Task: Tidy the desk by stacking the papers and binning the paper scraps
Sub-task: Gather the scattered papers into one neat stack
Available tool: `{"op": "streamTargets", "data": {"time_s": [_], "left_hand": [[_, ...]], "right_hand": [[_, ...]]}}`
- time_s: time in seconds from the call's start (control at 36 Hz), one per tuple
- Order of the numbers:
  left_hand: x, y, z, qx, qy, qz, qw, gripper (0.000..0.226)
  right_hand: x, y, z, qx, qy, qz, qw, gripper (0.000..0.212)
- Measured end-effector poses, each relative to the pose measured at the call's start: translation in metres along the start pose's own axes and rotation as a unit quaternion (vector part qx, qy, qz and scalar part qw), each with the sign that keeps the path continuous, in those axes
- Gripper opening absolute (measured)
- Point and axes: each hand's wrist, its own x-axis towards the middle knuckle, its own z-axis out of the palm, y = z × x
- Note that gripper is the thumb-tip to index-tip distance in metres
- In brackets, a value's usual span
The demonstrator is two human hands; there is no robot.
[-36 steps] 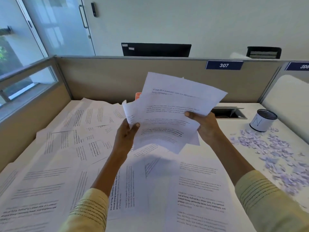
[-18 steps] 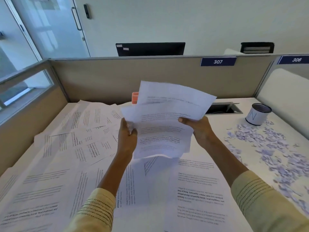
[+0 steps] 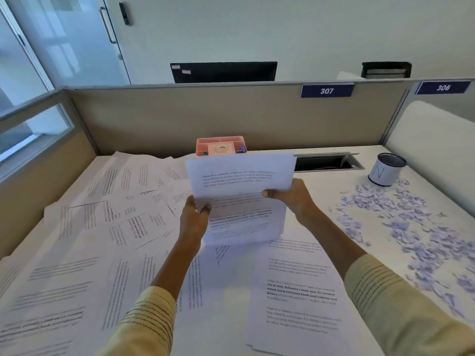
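Both hands are holding a sheaf above the paper-strewn desk.

Desk (image 3: 321, 199) is carrying loose papers (image 3: 84, 227) from 6 to 10 o'clock, scraps (image 3: 411, 222) at 3, bin (image 3: 386, 169) at 2; sheaf (image 3: 241, 199) is sitting centre, left hand (image 3: 194, 219) and right hand (image 3: 293, 199) fingers curling round its edges.

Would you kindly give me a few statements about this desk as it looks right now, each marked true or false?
1. Both hands, the left hand and the right hand, hold the bundle of printed sheets above the desk. True.
2. The paper scraps lie on the left side of the desk. False: they are scattered on the right side.
3. The mesh cup stands upright near the scraps. True.
4. The pink organiser tray sits on top of the scraps. False: it stands at the back by the partition, behind the held sheets.
5. Loose printed sheets cover the left of the desk. True.
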Motion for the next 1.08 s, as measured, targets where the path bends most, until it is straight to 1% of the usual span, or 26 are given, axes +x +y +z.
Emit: {"op": "streamTargets", "data": {"time_s": [0.06,0.17,0.28,0.36,0.44,0.5,0.56,0.61,0.69,0.81,0.89,0.94,1.03,1.08], "left_hand": [[-0.002,-0.003,0.002,0.018,0.011,-0.009,1.000,0.025],[-0.003,-0.004,0.001,0.034,0.027,0.005,0.999,0.018],[-0.008,-0.011,0.002,0.063,0.046,0.004,0.997,0.016],[-0.005,-0.009,0.003,0.053,0.047,0.037,0.997,0.016],[-0.003,0.001,0.009,0.045,0.022,0.074,0.996,0.016],[-0.004,0.004,0.017,0.036,0.001,0.077,0.996,0.019],[-0.009,-0.002,0.030,0.019,-0.021,0.044,0.999,0.020],[-0.016,-0.017,0.045,0.013,-0.041,-0.007,0.999,0.018],[-0.033,-0.051,0.063,0.013,-0.069,-0.076,0.995,0.016],[-0.052,-0.088,0.076,0.038,-0.092,-0.118,0.988,0.020],[-0.058,-0.098,0.083,0.088,-0.089,-0.128,0.984,0.026],[-0.059,-0.100,0.085,0.126,-0.090,-0.122,0.980,0.032],[-0.062,-0.101,0.086,0.206,-0.105,-0.075,0.970,0.037],[-0.064,-0.102,0.086,0.261,-0.110,-0.043,0.958,0.039]], "right_hand": [[-0.002,0.004,0.001,0.006,0.009,0.009,1.000,0.022],[-0.005,0.004,-0.003,0.035,0.013,0.002,0.999,0.030],[-0.012,0.010,-0.006,0.013,0.016,0.001,1.000,0.022],[-0.018,0.006,-0.012,0.032,0.083,0.007,0.996,0.017],[-0.023,-0.004,-0.025,0.085,0.146,-0.001,0.986,0.012],[-0.026,-0.005,-0.038,0.088,0.167,0.007,0.982,0.016],[-0.030,0.005,-0.050,0.062,0.174,0.044,0.982,0.024],[-0.038,0.023,-0.059,0.041,0.186,0.086,0.978,0.027],[-0.059,0.054,-0.068,-0.006,0.200,0.144,0.969,0.021],[-0.088,0.094,-0.076,-0.072,0.202,0.205,0.955,0.019],[-0.099,0.116,-0.081,-0.126,0.222,0.236,0.938,0.024],[-0.104,0.125,-0.083,-0.143,0.224,0.239,0.934,0.037],[-0.111,0.134,-0.087,-0.190,0.224,0.227,0.928,0.047],[-0.114,0.142,-0.090,-0.284,0.234,0.235,0.900,0.051]]}}
